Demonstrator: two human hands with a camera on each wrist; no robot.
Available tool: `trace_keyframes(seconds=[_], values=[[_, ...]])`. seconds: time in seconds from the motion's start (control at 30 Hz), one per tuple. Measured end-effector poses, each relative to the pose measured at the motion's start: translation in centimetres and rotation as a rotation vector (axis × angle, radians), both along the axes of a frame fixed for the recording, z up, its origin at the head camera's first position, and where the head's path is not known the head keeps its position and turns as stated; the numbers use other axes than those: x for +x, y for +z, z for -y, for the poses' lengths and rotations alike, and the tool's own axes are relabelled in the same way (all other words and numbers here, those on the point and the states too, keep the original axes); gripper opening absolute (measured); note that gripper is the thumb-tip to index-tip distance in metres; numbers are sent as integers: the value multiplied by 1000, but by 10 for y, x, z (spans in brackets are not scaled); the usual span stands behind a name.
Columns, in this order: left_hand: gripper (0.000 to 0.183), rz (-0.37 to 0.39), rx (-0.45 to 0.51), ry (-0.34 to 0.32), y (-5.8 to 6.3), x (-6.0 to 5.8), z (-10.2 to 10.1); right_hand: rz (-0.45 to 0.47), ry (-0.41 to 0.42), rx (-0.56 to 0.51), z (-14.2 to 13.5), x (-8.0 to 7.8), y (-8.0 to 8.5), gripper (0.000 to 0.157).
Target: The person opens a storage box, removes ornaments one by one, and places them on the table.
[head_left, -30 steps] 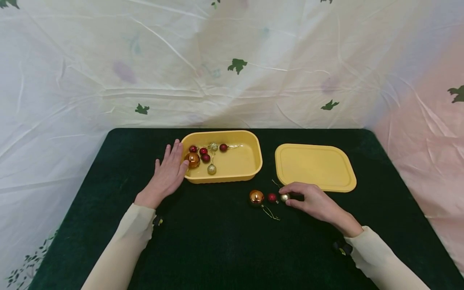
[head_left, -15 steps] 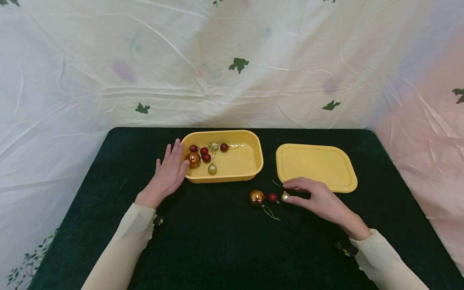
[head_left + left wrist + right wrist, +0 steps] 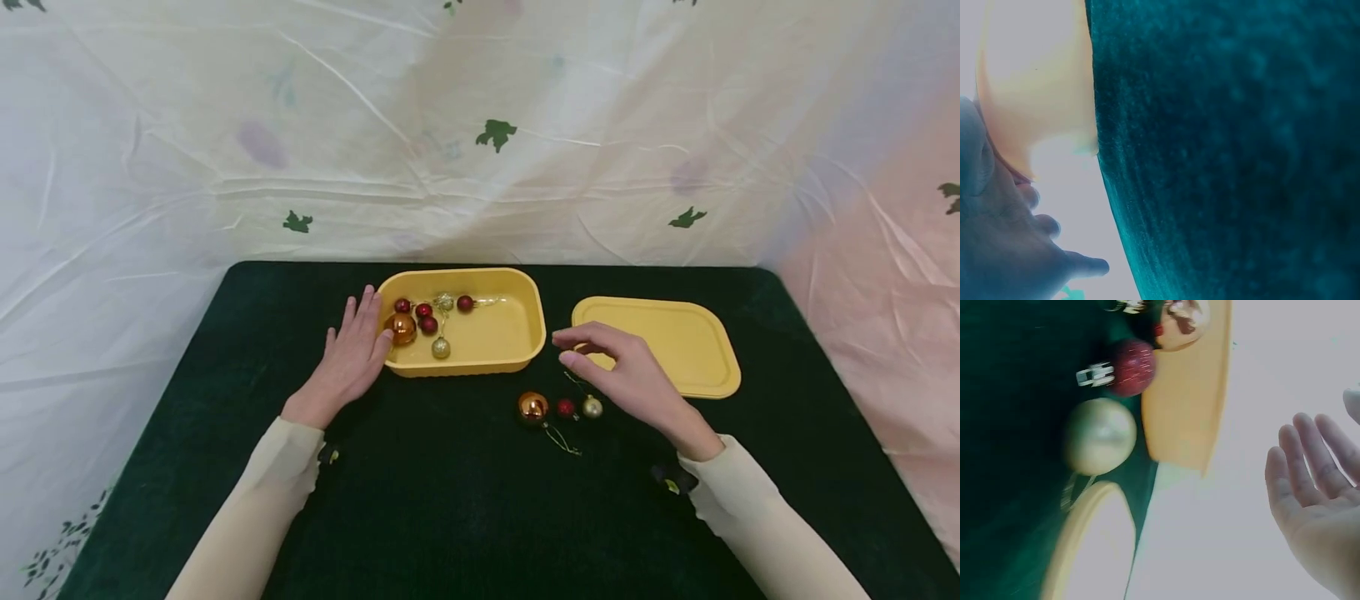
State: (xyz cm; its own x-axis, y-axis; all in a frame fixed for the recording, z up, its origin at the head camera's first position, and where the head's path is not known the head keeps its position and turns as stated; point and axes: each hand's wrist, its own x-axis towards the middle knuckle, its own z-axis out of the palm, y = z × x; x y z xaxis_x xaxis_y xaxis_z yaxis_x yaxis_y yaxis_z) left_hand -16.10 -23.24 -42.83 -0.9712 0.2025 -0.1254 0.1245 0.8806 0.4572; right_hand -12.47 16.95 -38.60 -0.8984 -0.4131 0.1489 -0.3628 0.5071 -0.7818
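In the head view, my left hand [image 3: 343, 354] rests against the left end of a yellow plastic box [image 3: 498, 364], fingers straight and thumb over the rim. The box holds a large copper Christmas bauble [image 3: 401, 328], several small dark red baubles [image 3: 428, 325] and glittery gold baubles [image 3: 441, 347]. My right hand [image 3: 633, 367] hovers above the near left part of a yellow lid [image 3: 675, 333], fingers loosely bent, with nothing seen between them. Below it on the table lie a pale gold bauble [image 3: 592, 407], a red glitter bauble [image 3: 566, 408] and another copper bauble [image 3: 532, 407].
A dark green cloth [image 3: 465, 500] covers the table. The flat lid lies right of the box, with a gap between them. Behind the table hangs a pale patterned fabric [image 3: 420, 150]. Gold hanging loops [image 3: 561, 440] trail from the loose baubles.
My right hand has moved off the pale gold bauble, up and to the left, leaving it on the table. My left hand stays against the box.
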Motion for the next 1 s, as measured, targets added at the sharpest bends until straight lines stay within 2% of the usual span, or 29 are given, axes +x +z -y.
trace_keyframes(seconds=[0.27, 0.53, 0.73, 1.0], values=[[71, -7, -4, 0, 0, -1, 1, -101, 102, 37, 40, -28, 16, 34], [71, -2, -7, 4, 0, 1, 0, -110, 248, 65, 76, -49, 27, 38], [71, -6, -5, 9, -1, 0, 1, -107, 353, 104, 96, -66, 25, 40], [71, -5, -11, 17, 0, 1, 0, -24, 379, 210, 116, -81, 15, 41]])
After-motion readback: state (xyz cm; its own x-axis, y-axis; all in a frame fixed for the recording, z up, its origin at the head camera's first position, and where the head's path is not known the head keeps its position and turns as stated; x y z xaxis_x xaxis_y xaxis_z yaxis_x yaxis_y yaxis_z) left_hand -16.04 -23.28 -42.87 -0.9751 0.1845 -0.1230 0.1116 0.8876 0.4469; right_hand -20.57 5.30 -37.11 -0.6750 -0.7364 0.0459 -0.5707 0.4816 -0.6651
